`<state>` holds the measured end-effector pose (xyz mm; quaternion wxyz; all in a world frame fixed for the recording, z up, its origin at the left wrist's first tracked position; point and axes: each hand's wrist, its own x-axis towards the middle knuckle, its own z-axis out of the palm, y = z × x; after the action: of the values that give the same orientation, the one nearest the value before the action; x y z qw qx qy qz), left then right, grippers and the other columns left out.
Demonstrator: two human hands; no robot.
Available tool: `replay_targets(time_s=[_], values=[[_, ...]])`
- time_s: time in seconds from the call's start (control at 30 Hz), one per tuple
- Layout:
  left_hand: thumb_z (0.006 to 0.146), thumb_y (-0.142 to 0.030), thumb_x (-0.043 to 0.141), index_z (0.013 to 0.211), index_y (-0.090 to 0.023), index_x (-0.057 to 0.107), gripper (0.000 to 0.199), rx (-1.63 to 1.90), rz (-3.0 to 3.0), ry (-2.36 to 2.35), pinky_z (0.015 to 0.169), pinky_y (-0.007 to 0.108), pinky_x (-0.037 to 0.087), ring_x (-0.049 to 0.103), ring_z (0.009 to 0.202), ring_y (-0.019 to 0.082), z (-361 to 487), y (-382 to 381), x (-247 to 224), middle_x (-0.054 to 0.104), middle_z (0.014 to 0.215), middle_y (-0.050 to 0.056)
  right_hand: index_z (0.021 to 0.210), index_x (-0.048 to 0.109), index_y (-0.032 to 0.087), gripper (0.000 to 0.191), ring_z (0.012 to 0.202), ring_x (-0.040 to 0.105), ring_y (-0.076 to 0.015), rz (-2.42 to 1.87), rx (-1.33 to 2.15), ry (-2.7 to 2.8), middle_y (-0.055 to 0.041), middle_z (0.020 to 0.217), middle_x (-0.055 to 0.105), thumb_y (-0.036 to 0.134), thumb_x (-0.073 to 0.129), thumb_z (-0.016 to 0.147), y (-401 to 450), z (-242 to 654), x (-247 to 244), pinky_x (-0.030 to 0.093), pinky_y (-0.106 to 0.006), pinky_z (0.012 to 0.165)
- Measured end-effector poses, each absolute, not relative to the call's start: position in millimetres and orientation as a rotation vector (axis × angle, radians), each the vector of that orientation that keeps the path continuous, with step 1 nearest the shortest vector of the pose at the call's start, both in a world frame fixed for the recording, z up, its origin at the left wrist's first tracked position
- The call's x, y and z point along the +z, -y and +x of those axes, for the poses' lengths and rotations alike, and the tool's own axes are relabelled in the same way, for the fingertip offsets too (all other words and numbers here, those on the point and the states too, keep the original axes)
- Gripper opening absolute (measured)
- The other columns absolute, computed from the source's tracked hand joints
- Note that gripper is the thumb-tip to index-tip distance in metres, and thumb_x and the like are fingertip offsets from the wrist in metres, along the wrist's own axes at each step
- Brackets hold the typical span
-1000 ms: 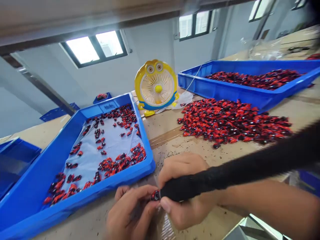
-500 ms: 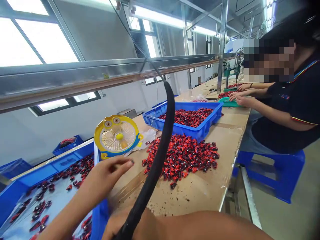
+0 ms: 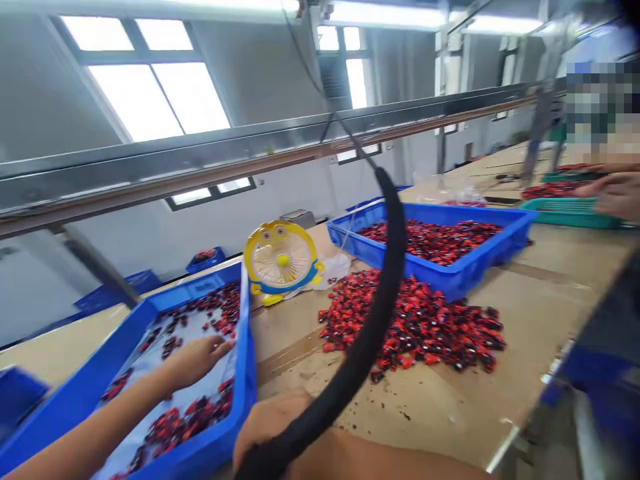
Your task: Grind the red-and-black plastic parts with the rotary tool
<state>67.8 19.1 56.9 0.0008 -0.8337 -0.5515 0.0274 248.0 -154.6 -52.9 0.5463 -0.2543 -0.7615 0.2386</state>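
Observation:
Over the left blue tray [image 3: 249, 373], my left hand [image 3: 200, 360] hangs with its fingers curled together; whether something small is between them I cannot make out. Red and black small parts [image 3: 193, 417] lie scattered on the tray's pale lining beneath it. My right hand [image 3: 277, 417] is at the bottom centre, beside the tray's right wall, partly behind a black curved tube [image 3: 367, 333]; its fingers are hidden. A heap of red and black parts [image 3: 435, 327] lies on the cardboard-covered table [image 3: 480, 413], to the right of both hands.
A yellow and blue fan [image 3: 283, 259] stands behind the left tray. Another blue tray [image 3: 450, 270] full of parts is behind the heap. At the far right, a person's hands [image 3: 617, 193] are near a green basket [image 3: 570, 212]. A metal rail [image 3: 280, 141] crosses above the table.
The view has swung to the left. My left hand has moved from above the table's edge by the fan to over the left tray. My right hand remains low at the centre.

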Motion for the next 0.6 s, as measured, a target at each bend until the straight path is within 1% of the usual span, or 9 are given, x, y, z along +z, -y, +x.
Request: replay_targets(time_s=[0.03, 0.07, 0.13, 0.2, 0.3, 0.43, 0.53, 0.57, 0.6], values=[[0.107, -0.038, 0.072, 0.120, -0.015, 0.074, 0.027, 0.140, -2.651, 1.795, 0.089, 0.043, 0.066, 0.078, 0.099, 0.023, 55, -15, 47, 0.078, 0.116, 0.008, 0.085, 0.059, 0.026, 0.022, 0.070, 0.065, -0.0145, -0.636, 0.519, 1.749, 0.0035, 0.078, 0.067, 0.033, 0.079, 0.080, 164, 250, -52, 0.054, -0.023, 0.065], [0.107, -0.037, 0.072, 0.128, -0.015, 0.072, 0.030, 0.168, -2.679, 1.850, 0.093, 0.046, 0.066, 0.077, 0.107, 0.025, 45, -11, 39, 0.076, 0.126, 0.010, 0.084, 0.057, 0.026, 0.021, 0.069, 0.064, -0.0169, -0.662, 0.471, 1.689, 0.0017, 0.076, 0.066, 0.031, 0.076, 0.078, 171, 252, -51, 0.052, -0.027, 0.063], [0.107, -0.037, 0.072, 0.136, -0.017, 0.069, 0.035, 0.196, -2.733, 1.937, 0.097, 0.049, 0.065, 0.075, 0.115, 0.028, 31, -6, 25, 0.072, 0.136, 0.012, 0.082, 0.053, 0.026, 0.012, 0.067, 0.062, -0.0189, -0.686, 0.375, 1.583, 0.0003, 0.072, 0.062, 0.025, 0.064, 0.077, 178, 255, -45, 0.046, -0.032, 0.061], [0.107, -0.036, 0.073, 0.136, -0.017, 0.069, 0.036, 0.241, -2.795, 1.984, 0.097, 0.049, 0.065, 0.075, 0.115, 0.028, 25, -2, 15, 0.072, 0.136, 0.011, 0.082, 0.056, 0.026, 0.008, 0.059, 0.061, -0.0158, -0.623, 0.285, 1.577, 0.0035, 0.067, 0.063, 0.026, 0.058, 0.075, 179, 258, -37, 0.043, -0.032, 0.061], [0.106, -0.036, 0.073, 0.136, -0.017, 0.069, 0.036, 0.268, -2.909, 1.961, 0.097, 0.049, 0.065, 0.075, 0.114, 0.028, 27, 0, 6, 0.072, 0.135, 0.011, 0.083, 0.058, 0.025, 0.004, 0.050, 0.059, -0.0114, -0.570, 0.168, 1.612, 0.0064, 0.062, 0.062, 0.028, 0.056, 0.080, 179, 263, -24, 0.040, -0.029, 0.054], [0.106, -0.035, 0.073, 0.135, -0.017, 0.069, 0.034, 0.208, -3.045, 1.913, 0.097, 0.049, 0.065, 0.075, 0.115, 0.028, 37, 1, 1, 0.072, 0.136, 0.011, 0.083, 0.058, 0.026, 0.003, 0.049, 0.062, -0.0093, -0.603, 0.081, 1.679, 0.0077, 0.061, 0.062, 0.027, 0.056, 0.085, 182, 274, -14, 0.045, -0.024, 0.050], [0.106, -0.036, 0.073, 0.136, -0.017, 0.069, 0.035, 0.020, -3.117, 1.967, 0.097, 0.049, 0.065, 0.074, 0.115, 0.029, 45, 5, 2, 0.072, 0.137, 0.011, 0.090, 0.062, 0.029, 0.002, 0.053, 0.068, -0.0091, -0.625, 0.051, 1.748, 0.0084, 0.066, 0.069, 0.027, 0.061, 0.088, 187, 286, -16, 0.051, -0.021, 0.050], [0.107, -0.036, 0.073, 0.135, -0.018, 0.070, 0.034, -0.090, -3.124, 2.003, 0.097, 0.049, 0.065, 0.074, 0.115, 0.028, 47, 7, 3, 0.072, 0.138, 0.011, 0.092, 0.065, 0.029, 0.003, 0.054, 0.069, -0.0100, -0.645, 0.041, 1.767, 0.0077, 0.067, 0.069, 0.028, 0.064, 0.090, 188, 291, -19, 0.052, -0.021, 0.050], [0.107, -0.036, 0.072, 0.135, -0.019, 0.070, 0.032, -0.228, -3.123, 2.038, 0.098, 0.048, 0.065, 0.074, 0.116, 0.028, 48, 8, 4, 0.071, 0.139, 0.011, 0.094, 0.067, 0.029, 0.002, 0.059, 0.072, -0.0124, -0.657, 0.036, 1.768, 0.0049, 0.073, 0.074, 0.028, 0.066, 0.091, 187, 294, -23, 0.054, -0.022, 0.052]])
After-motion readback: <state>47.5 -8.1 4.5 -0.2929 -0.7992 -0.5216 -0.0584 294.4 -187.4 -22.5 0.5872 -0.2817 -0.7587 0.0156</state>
